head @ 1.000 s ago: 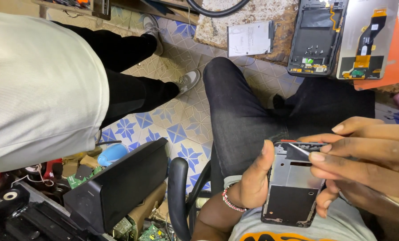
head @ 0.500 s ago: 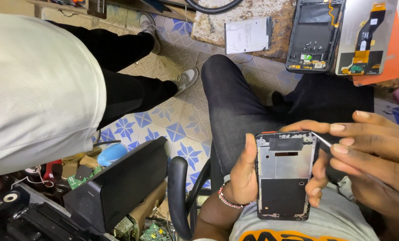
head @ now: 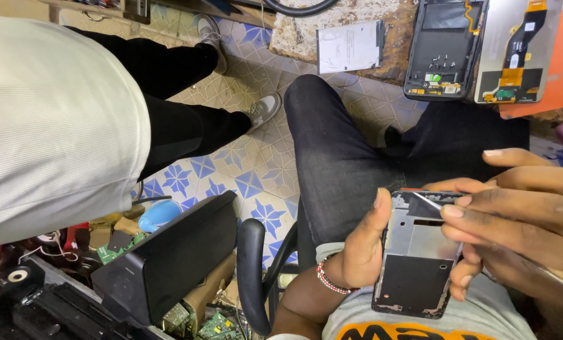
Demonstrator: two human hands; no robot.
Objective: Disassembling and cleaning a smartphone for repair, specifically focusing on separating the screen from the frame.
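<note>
Phone frame (head: 415,252), a bare metal middle plate with no screen or back on it, sits upright in the left hand (head: 357,252) over the person's lap, its lower end near the grey shirt (head: 483,315). That hand wraps it from the left, thumb lying up the left rim and fingertips curling round the right rim, so the grip is closed firmly on both long sides. The right hand (head: 520,214) comes in from the right edge of view, its fingers pinched shut on thin tweezers (head: 427,201) whose tip rests at the frame's top, beside a dark corner piece.

Room is tight to the right, where the hand and forearm fill the space to the picture's edge. To the left, the black chair arm (head: 253,271) curves up just beside the wrist with its red and white bead bracelet (head: 328,280). Beyond the knees in black jeans (head: 338,157) lies open patterned floor tile (head: 256,182), and another person's legs (head: 180,119) stand well apart at left.

Silvery grey above, the frame has a rectangular cut-out near the top and a large dark panel over its lower half.
</note>
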